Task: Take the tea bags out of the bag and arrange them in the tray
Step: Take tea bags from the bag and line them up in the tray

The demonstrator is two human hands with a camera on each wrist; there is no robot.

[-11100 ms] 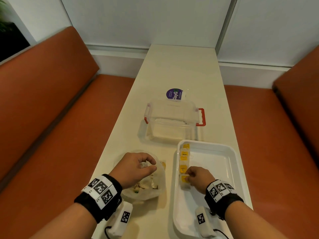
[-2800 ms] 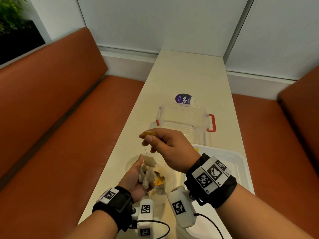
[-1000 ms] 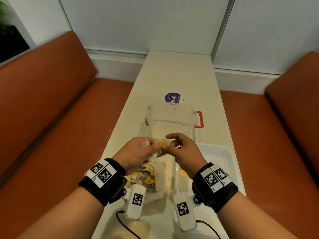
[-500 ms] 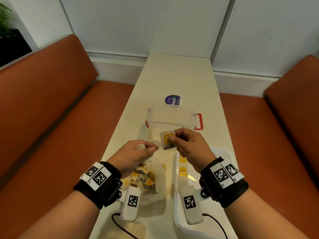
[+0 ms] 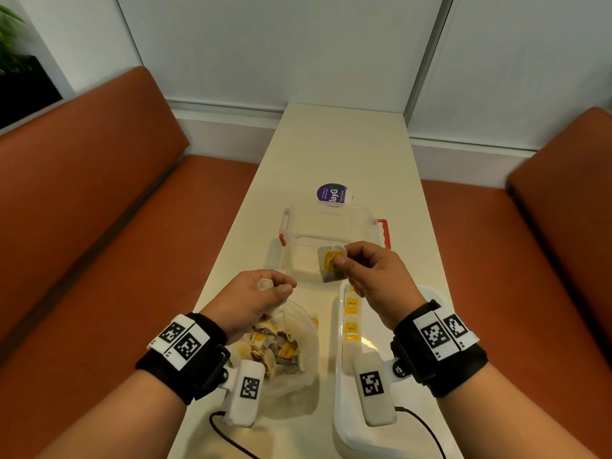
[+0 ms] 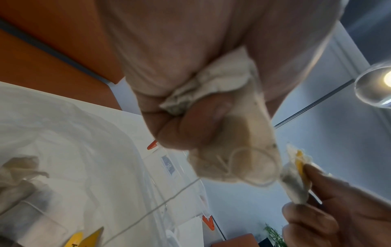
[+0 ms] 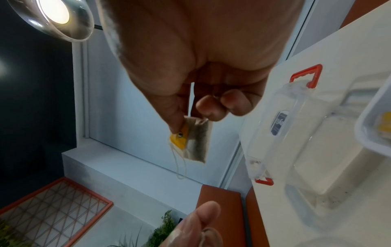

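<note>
— While the right hand [image 5: 374, 279] is raised over the table [image 5: 344, 154], what is it holding?

— One tea bag [image 5: 331, 268], pinched between thumb and forefinger with its yellow tag [image 7: 180, 136] under the thumb. The other fingers [image 7: 213, 107] are curled in beneath. The bag hangs in the air in front of the clear storage box [image 5: 331, 240], above the far end of the white tray [image 5: 341, 405], touching neither. A loop of string dangles from it in the right wrist view.

— And the left hand [image 5: 251, 301]?

— Its fingers are closed round a crumpled tea bag [image 6: 213, 86] — white paper bunched in the fist, with a second pale bag [image 6: 239, 150] hanging below the thumb. A thread runs from there down toward the plastic bag [image 5: 298, 356], which lies open on the table just left of the tray, full of loose tea bags with yellow tags.

— Is anything in the tray yet?

— A row of tea bags [image 5: 351, 318] lies along its left wall, yellow tags up; the right wrist camera hides the near part of the row.

— What else is on the table?

— The clear box with red handles stands beyond the tray, and a round purple sticker [image 5: 331, 193] lies just behind it. Orange benches [image 5: 82, 193] run along both sides.
</note>
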